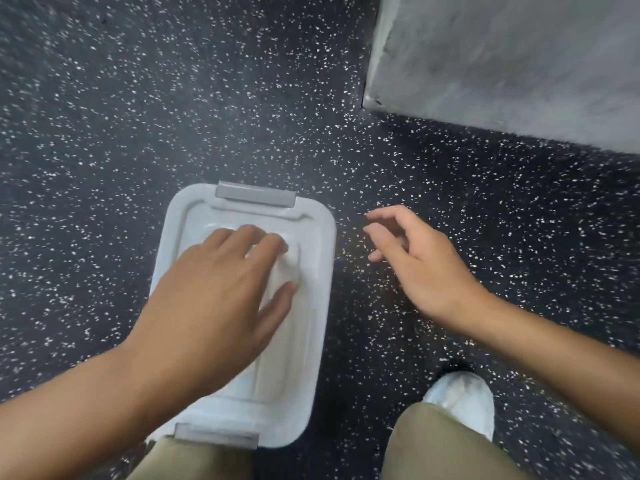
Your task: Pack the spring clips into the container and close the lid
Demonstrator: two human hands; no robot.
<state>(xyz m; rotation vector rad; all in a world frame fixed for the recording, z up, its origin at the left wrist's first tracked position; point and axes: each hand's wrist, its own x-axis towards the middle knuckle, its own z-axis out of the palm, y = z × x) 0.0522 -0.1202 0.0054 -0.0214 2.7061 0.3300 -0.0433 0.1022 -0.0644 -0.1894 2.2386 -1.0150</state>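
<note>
The left hand [221, 289] lies flat, palm down, fingers loosely spread, on the white lid [304, 306] of the container, gripping nothing. The right hand [415, 258] hangs in the air just right of the container, empty, its fingers half curled and apart. One container shows, its lid on, with two grey latches: the far latch [255, 194] and the near latch [216, 435]. It sits on a dark floor [138, 116] speckled white. A grey block [519, 57] stands at the upper right. One white shoe [464, 400] and two khaki trouser legs [446, 448] show below
</note>
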